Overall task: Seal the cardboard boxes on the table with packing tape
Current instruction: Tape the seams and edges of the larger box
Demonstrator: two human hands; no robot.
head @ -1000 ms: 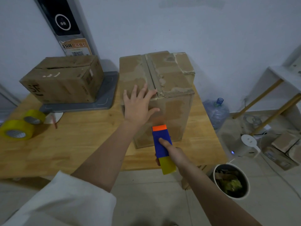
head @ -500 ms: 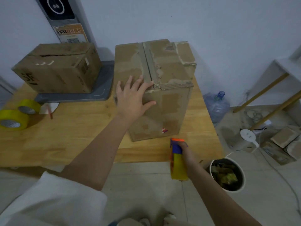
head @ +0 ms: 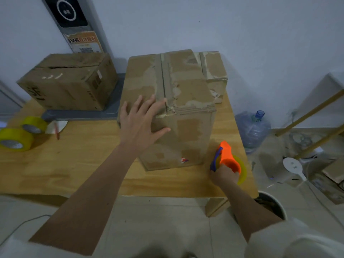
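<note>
Wooden bench (head: 78,164) carries everything; left hand (head: 138,125) lies spread flat on the tall cardboard box (head: 178,108); right hand (head: 224,174), just right of it, grips the tape dispenser (head: 228,159).

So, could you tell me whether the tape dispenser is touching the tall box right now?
No, the tape dispenser sits in the right hand beside the tall box, apart from it.

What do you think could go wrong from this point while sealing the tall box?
The tall box stands close to the table's near right corner, steadied only by the open left hand; a hard pull could tip it. Its top is torn and ragged, so new tape may stick poorly. The tape dispenser in the right hand is near the edge.
</note>
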